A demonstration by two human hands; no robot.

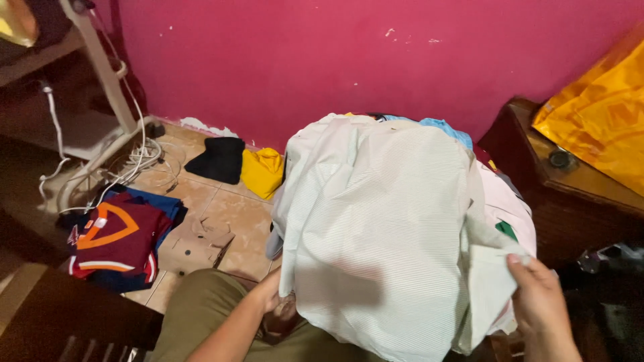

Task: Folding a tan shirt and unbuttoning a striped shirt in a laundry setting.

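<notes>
Presently a pale striped shirt (376,228) is held spread over a clothes pile (centre), its right edge pinched by the right hand (540,305), its left edge gripped from beneath by the left hand (275,295); slack cloth could slip floorwards
</notes>
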